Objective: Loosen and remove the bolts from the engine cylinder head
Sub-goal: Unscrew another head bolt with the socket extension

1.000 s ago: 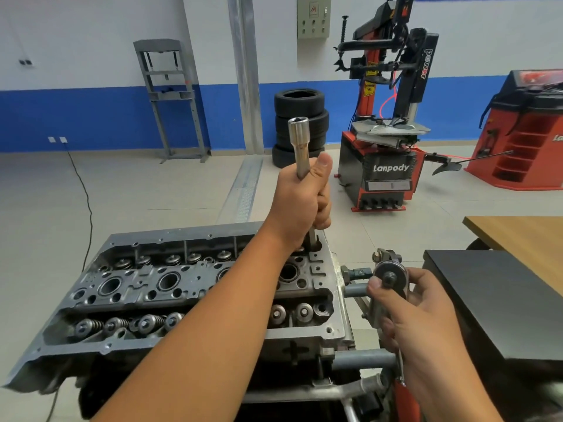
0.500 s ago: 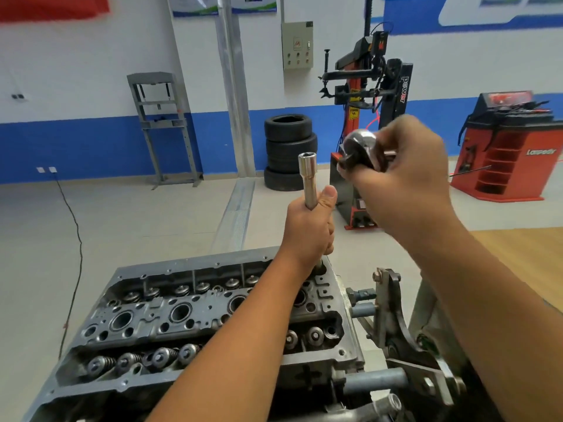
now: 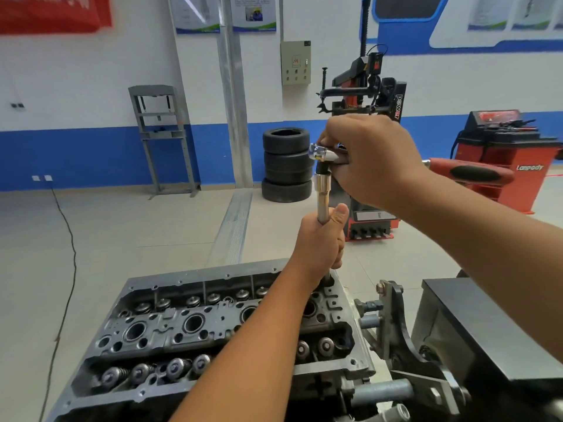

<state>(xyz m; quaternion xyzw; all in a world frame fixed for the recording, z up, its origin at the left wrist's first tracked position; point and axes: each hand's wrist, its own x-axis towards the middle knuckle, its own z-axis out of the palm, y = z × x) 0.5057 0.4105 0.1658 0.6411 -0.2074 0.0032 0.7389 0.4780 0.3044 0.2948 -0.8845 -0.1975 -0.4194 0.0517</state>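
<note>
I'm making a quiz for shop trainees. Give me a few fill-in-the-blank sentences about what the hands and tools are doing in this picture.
1. The left hand grips the shaft of the long ____ standing on the cylinder head.
2. The right hand holds the ratchet at the socket's ____ end.
3. The socket stands at the head's far ____ corner.
4. Behind the ratchet, by the wall, is a stack of ____.

Missing words: socket; top; right; tires

2 hands (image 3: 320, 242), 1 cyl head (image 3: 170, 327), 1 ratchet (image 3: 323, 152), 1 ext bar (image 3: 322, 196), 4 tyres (image 3: 286, 164).
</note>
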